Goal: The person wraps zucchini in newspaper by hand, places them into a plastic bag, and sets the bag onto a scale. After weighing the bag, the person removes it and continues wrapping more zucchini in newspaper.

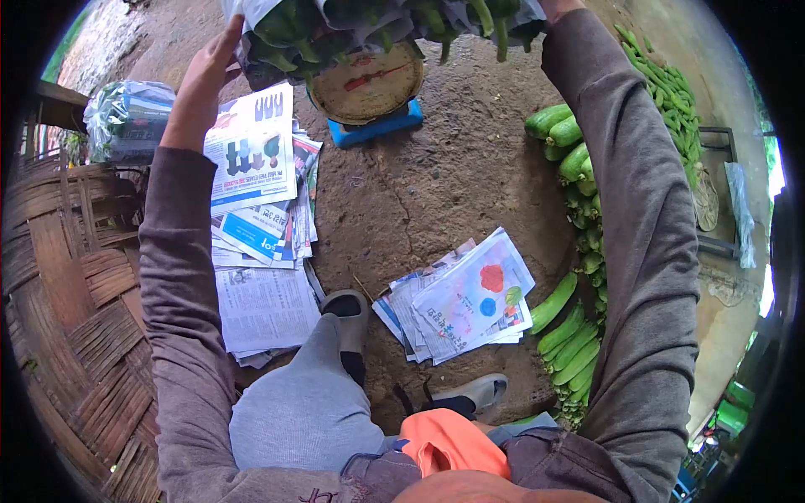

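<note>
A wide bundle of green vegetables with thick stems (298, 33), wrapped in plastic and paper, spans the top edge of the view, its far side cut off. My left hand (205, 80) grips the bundle's left end, thumb against the wrapping. At the right end my right hand (560, 8) holds the bundle's corner, mostly out of frame. Right under the bundle is a weighing scale (373, 130) with a blue base and a worn round dial with a red needle; the bundle overlaps its top in this view.
Newspaper stacks (260, 310) lie at left, and loose papers (474, 293) near my feet. A wrapped bundle (130, 121) sits beyond a woven bamboo wall (84, 318). To the right are long green gourds (574, 348), rounder ones (562, 130) and a heap of slim green pods (671, 96).
</note>
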`<state>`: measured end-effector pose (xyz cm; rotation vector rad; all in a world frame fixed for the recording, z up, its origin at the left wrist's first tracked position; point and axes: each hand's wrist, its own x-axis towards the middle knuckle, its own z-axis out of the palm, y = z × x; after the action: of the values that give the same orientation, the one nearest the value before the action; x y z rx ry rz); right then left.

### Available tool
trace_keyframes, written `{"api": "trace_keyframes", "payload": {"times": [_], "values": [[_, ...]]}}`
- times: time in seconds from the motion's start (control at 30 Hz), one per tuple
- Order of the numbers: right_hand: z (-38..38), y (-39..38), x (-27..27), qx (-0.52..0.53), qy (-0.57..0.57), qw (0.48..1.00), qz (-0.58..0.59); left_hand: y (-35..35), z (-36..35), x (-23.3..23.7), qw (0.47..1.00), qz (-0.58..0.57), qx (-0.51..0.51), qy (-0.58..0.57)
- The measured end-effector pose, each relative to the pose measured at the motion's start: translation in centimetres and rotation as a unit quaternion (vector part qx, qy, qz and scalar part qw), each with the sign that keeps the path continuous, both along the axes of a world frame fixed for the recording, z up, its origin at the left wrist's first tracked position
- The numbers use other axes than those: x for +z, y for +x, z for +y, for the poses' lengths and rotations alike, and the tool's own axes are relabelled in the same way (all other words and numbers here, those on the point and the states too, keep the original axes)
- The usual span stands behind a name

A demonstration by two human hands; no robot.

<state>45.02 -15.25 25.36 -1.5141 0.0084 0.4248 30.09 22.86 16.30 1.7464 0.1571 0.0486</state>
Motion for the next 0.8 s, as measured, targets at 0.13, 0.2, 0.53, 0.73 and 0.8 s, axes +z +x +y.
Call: {"api": "trace_keyframes", "payload": {"times": [0.13,0.2,0.53,0.73,0.8], "values": [[-1.7,-1.7,0.4,-0.025,-0.036,0.998,-0.052,-2.9,-1.4,1.4,0.991,-0.076,0.103,0.033],[-2.9,-4.2,0.6,-0.06,-0.075,0.991,-0.097,-5.0,-1.3,0.1,0.976,-0.14,0.158,0.048],[-16.1,-32.6,-11.0,-0.388,0.033,0.921,-0.001,-17.6,-8.3,-7.1,0.946,-0.177,0.05,0.267],[-17.6,-56.5,-21.8,-0.593,0.077,0.773,0.211,-17.5,-11.8,-6.8,0.907,-0.251,-0.085,0.328],[-18.0,-61.0,-22.5,-0.63,0.05,0.735,0.246,-16.4,-13.8,-3.7,0.91,-0.263,-0.11,0.303]]}}
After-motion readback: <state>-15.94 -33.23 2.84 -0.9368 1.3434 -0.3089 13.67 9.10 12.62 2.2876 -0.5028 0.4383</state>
